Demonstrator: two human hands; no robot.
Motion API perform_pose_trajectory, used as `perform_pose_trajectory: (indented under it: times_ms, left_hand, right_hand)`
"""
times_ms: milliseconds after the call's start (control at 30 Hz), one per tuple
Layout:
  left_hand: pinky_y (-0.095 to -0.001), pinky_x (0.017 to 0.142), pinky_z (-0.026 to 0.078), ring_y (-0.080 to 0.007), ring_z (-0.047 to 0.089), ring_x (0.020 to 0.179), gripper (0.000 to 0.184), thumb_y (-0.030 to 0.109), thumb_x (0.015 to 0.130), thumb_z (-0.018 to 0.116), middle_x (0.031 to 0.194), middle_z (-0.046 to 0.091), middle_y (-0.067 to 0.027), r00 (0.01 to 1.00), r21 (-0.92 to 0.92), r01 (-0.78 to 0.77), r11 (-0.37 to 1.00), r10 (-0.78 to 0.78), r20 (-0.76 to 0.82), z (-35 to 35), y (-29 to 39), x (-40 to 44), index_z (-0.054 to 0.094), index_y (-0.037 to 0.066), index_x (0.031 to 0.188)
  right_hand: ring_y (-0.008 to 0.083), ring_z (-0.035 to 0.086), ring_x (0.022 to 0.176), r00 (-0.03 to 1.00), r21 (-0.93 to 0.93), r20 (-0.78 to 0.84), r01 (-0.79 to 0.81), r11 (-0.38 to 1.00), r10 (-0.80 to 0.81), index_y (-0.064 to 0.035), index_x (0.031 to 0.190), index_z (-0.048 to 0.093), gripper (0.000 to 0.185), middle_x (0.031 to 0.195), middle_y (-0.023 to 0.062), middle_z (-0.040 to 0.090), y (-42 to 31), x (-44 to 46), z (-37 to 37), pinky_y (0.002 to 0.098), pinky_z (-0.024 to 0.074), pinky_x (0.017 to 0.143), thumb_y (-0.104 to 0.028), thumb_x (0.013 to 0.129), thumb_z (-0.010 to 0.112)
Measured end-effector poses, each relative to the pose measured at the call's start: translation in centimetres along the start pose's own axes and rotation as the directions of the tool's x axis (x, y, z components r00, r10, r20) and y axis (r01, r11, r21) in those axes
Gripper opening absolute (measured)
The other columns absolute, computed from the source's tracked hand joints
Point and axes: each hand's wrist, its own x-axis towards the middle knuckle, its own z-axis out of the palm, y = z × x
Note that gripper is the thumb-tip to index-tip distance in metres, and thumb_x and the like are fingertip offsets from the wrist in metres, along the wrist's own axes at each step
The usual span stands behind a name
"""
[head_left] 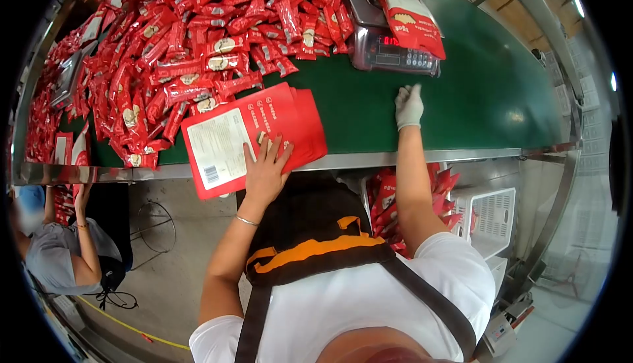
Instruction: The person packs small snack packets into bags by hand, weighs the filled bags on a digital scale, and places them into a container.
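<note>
My left hand [267,165], bare, lies with fingers spread on a stack of flat red pouches [290,119] at the table's near edge. The top pouch shows a white label with a barcode. Over the green table surface [356,116], my right hand [409,104] wears a white glove; its fingers are curled together, and whether they hold anything is too small to tell. Beyond it stands a scale [369,53] with a lit red display. A filled red pouch [412,23] rests on the scale, partly over its display panel.
A large heap of small red packets [217,40] covers the table's left and back. White crates [488,218] and red pouches [386,198] sit below the near edge at the right. A co-worker [66,251] holds red packets at the lower left.
</note>
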Motion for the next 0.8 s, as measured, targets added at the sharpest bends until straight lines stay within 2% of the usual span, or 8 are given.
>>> perform_pose_trajectory:
  times_ms: [67,500,567,600,667,700,767,800]
  left_hand:
    - [-0.0677,0.110,0.022,-0.0316,0.036,0.138,0.071,0.033,0.075,0.077,0.147,0.043,-0.0063,1.000,0.001,-0.002,1.000,0.002,-0.011,-0.1,0.0,0.0,0.049,0.022,0.140]
    - [-0.0664,0.111,0.021,-0.0296,0.033,0.140,0.073,0.032,0.074,0.076,0.151,0.040,-0.0049,0.999,-0.087,0.046,0.995,-0.045,0.021,0.0,-0.3,0.1,0.049,0.025,0.141]
    - [-0.0666,0.111,0.022,-0.0296,0.034,0.140,0.073,0.032,0.074,0.076,0.150,0.040,-0.0047,0.999,-0.094,0.046,0.994,-0.045,0.015,-0.1,-0.3,0.1,0.049,0.025,0.141]
    - [-0.0668,0.110,0.022,-0.0296,0.035,0.140,0.074,0.031,0.073,0.077,0.150,0.041,-0.0046,0.999,-0.100,0.046,0.994,-0.045,0.006,-0.1,-0.3,0.1,0.049,0.025,0.141]
    - [-0.0666,0.111,0.022,-0.0298,0.035,0.139,0.074,0.031,0.073,0.077,0.150,0.041,-0.0046,0.999,-0.106,0.051,0.993,-0.048,0.024,-0.4,-0.1,0.1,0.049,0.025,0.141]
    - [-0.0664,0.111,0.022,-0.0301,0.036,0.139,0.074,0.030,0.073,0.077,0.149,0.042,-0.0047,0.998,-0.109,0.056,0.992,-0.052,0.039,-0.6,-0.2,0.2,0.049,0.025,0.141]
    - [-0.0661,0.111,0.022,-0.0303,0.037,0.138,0.074,0.029,0.073,0.077,0.149,0.042,-0.0048,0.998,-0.117,0.056,0.992,-0.053,0.029,-0.6,-0.2,0.3,0.048,0.025,0.141]
    - [-0.0658,0.111,0.022,-0.0306,0.037,0.138,0.074,0.028,0.073,0.077,0.149,0.042,-0.0050,0.998,-0.127,0.056,0.990,-0.053,0.030,-0.6,-0.1,0.2,0.048,0.025,0.141]
  right_hand:
    - [0.0140,0.058,0.071,0.972,-0.022,0.128,0.201,0.979,-0.197,-0.0014,0.106,0.056,0.035,0.089,0.0093,0.064,1.1,-1.5,-1.5,0.0249,0.0497,0.058,-0.035,0.099,0.057]
    - [0.0179,0.059,0.077,0.955,-0.048,0.143,0.271,0.961,-0.261,-0.0027,0.105,0.055,0.024,0.090,0.0105,0.064,1.6,-1.2,-1.1,0.0311,0.0493,0.069,-0.025,0.098,0.060]
    - [0.0242,0.060,0.098,0.954,-0.154,0.174,0.269,0.951,-0.242,-0.0007,0.120,0.052,0.047,0.111,0.0187,0.062,1.8,-0.4,-1.8,0.0367,0.0492,0.083,-0.042,0.098,0.056]
    - [0.0242,0.060,0.098,0.955,-0.155,0.172,0.269,0.951,-0.242,-0.0007,0.120,0.052,0.047,0.111,0.0187,0.062,1.5,-0.7,-1.5,0.0367,0.0492,0.083,-0.042,0.098,0.056]
    - [0.0316,0.053,0.118,0.998,0.005,0.017,0.056,0.998,-0.056,0.0027,0.135,0.043,0.079,0.133,0.0236,0.051,-0.7,-2.4,0.7,0.0413,0.0446,0.097,-0.064,0.093,0.050]
    - [0.0369,0.032,0.139,0.992,0.010,0.125,0.033,0.999,-0.034,0.0034,0.147,0.028,0.105,0.150,0.0227,0.033,-2.1,-2.9,1.8,0.0470,0.0327,0.110,-0.080,0.085,0.039]
    - [0.0376,0.027,0.142,0.993,0.218,0.117,0.004,0.976,-0.030,0.0010,0.148,0.027,0.102,0.152,0.0193,0.032,-5.4,-4.0,6.8,0.0492,0.0302,0.112,-0.080,0.086,0.038]
    - [0.0375,0.028,0.142,0.974,0.154,0.224,-0.008,0.988,-0.027,-0.0024,0.148,0.027,0.097,0.154,0.0178,0.030,-6.8,-2.6,8.7,0.0503,0.0300,0.112,-0.076,0.087,0.043]
